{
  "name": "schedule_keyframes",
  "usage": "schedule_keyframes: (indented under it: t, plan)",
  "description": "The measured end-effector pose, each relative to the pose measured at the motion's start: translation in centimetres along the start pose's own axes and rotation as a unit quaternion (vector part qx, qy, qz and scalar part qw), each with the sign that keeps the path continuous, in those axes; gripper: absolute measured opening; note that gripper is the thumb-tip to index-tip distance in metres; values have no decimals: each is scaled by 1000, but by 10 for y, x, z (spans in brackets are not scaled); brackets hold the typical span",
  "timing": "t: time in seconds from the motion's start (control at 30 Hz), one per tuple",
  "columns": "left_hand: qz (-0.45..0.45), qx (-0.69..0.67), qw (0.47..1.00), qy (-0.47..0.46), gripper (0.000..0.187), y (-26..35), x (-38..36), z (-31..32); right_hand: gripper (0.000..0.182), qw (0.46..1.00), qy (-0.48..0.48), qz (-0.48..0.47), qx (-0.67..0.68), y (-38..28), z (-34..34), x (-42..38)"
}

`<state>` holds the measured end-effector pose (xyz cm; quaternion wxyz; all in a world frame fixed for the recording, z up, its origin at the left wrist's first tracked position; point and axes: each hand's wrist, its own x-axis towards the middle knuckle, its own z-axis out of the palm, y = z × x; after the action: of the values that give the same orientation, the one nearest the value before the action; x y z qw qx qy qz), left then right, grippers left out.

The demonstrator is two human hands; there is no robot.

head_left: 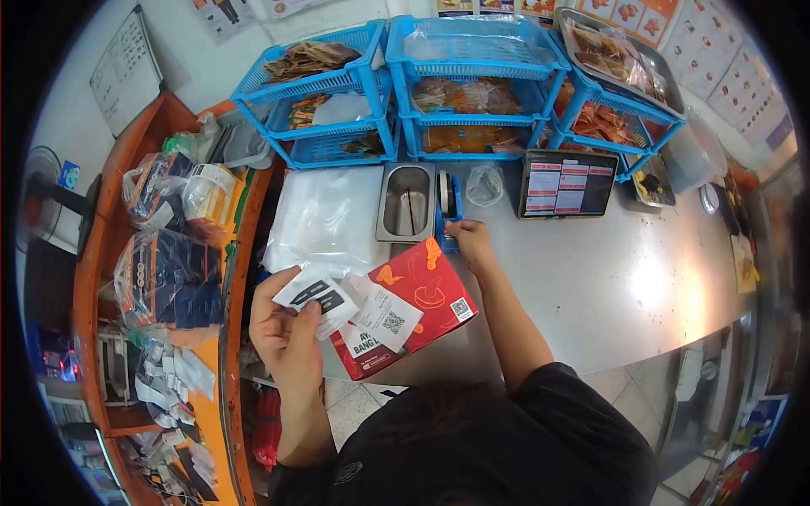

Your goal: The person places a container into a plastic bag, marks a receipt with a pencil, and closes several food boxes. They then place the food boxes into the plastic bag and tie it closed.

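My left hand [291,329] pinches several white printed paper slips [316,299] between thumb and fingers. Just under and beside it, a red cardboard box [434,291] with orange drawings and a QR code sits at the counter's near edge. A printed receipt [388,320] lies across its top. With its fingers closed, my right hand [471,240] grips the front end of a blue tape dispenser [456,198]. Whether a strip of tape is between those fingertips is too small to see.
A stack of clear plastic bags [325,215] and a steel container [408,202] stand left of the dispenser. A tablet [567,185] is at right. Blue tiered baskets [477,63] with packets line the back. An orange shelf [232,337] borders the left.
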<state>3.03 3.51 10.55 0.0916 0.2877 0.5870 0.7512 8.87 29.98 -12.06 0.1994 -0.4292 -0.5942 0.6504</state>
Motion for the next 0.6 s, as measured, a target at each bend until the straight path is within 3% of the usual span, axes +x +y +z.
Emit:
schedule_keyframes:
  t: [0.03,0.07,0.13,0.17,0.23,0.27,0.33,0.4,0.47,0.5,0.57,0.6]
  plan:
    - [13,9,1000,-12,32,-3,-1,-7,23,991,-29,3,131,11,-2,-3]
    - [16,10,1000,-14,32,-3,1,-10,23,991,-29,0,133,25,-1,-5]
    - [31,-59,998,19,25,-4,0,-13,20,966,88,-239,-46,49,1,-17]
    - [11,-61,995,73,20,-1,2,-7,20,966,87,-237,-48,52,2,-22]
    - [21,-41,996,74,19,-2,4,-4,19,920,167,-328,-134,50,6,-30]
    - [33,-21,996,75,18,1,6,-1,19,920,163,-330,-133,46,2,-31]
    - [32,-9,996,77,20,11,5,12,20,925,83,-215,-303,34,-8,-29]
    - [21,-33,999,17,22,18,6,18,24,975,36,-62,-210,-25,-27,-50]
    - [14,-48,999,5,24,19,6,27,40,961,61,-260,73,-79,-25,-77]
    - [-5,-97,995,3,21,22,3,36,71,925,-74,-300,221,-129,-24,-112]
    - [-13,-154,987,37,20,23,0,51,84,834,-285,-453,136,-181,-17,-155]
    - [-17,-214,974,66,19,26,0,54,86,841,-300,-449,39,-195,-7,-178]
